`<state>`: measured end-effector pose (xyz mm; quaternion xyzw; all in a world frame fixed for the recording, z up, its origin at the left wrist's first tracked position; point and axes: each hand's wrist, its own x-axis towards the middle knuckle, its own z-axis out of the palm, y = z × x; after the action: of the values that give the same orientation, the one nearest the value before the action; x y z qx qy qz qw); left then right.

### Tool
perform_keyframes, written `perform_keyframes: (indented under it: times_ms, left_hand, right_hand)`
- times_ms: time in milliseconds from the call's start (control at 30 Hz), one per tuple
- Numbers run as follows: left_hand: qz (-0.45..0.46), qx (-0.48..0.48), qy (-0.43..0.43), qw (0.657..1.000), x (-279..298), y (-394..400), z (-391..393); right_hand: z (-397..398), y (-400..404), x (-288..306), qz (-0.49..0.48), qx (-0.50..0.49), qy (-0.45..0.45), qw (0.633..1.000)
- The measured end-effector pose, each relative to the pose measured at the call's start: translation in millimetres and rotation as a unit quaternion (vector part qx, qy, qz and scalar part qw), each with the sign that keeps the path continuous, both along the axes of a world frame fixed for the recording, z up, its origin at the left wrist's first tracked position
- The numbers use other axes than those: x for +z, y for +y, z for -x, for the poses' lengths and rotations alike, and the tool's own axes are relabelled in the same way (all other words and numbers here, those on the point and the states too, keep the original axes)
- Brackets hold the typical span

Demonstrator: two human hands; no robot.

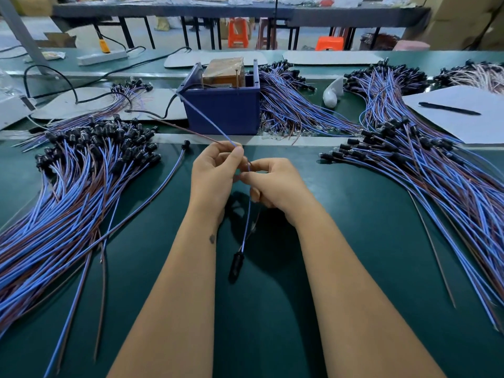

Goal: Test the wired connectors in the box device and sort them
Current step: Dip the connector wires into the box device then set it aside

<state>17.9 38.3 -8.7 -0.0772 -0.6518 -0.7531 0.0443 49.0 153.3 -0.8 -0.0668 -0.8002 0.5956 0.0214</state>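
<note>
My left hand (215, 175) pinches a blue and a brown wire near their free ends, which point up toward the blue box device (222, 110). Just to its right, my right hand (272, 184) pinches the same wired connector lower down. Its wires hang between my wrists and the black connector (236, 266) dangles just above the green mat. A large pile of wired connectors (68, 173) lies at the left. Another pile (436, 170) fans out at the right. A third heap (294, 107) lies behind the box.
A single wired connector (152, 195) lies apart left of my hands. White paper (463, 118) with a black pen (448, 108) sits at the right. A brown block (223, 70) stands inside the box. A power strip (102, 57) and black cables lie at the back left.
</note>
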Motion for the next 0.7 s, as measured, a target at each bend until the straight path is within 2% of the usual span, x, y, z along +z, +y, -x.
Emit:
perform_keyframes:
  times_ms: [100,200,267,333,400,467,600,700]
  left_hand:
    - [-0.031,-0.033,0.036,0.998,3.8,0.2,-4.4]
    - [-0.069,-0.105,0.046,0.991,6.8,-0.4,-10.0]
    - [-0.049,-0.148,0.033,0.987,7.4,-2.0,-11.9]
    - [-0.021,-0.197,0.022,0.98,6.5,-2.6,-13.2]
    - [-0.002,-0.249,0.022,0.968,4.9,-0.8,-14.8]
    - [0.017,-0.291,0.036,0.956,4.5,4.6,-17.0]
    - [0.077,-0.303,0.053,0.948,6.7,12.4,-20.8]
    - [0.099,-0.3,0.075,0.946,7.8,17.8,-23.4]
  right_hand:
    - [-2.4,1.3,0.7,0.022,-0.041,-0.005,0.999]
    - [-4.0,4.4,5.0,0.124,-0.1,0.052,0.986]
    - [-3.0,9.4,8.8,0.235,-0.11,0.09,0.961]
    - [-2.8,15.6,12.4,0.369,-0.108,0.109,0.917]
    - [-2.8,21.2,14.1,0.43,-0.115,0.124,0.887]
    - [-3.2,24.2,14.7,0.405,-0.142,0.145,0.892]
    - [-6.2,30.5,17.2,0.318,-0.176,0.149,0.92]
    - [-12.4,38.6,24.6,0.34,-0.149,0.144,0.917]
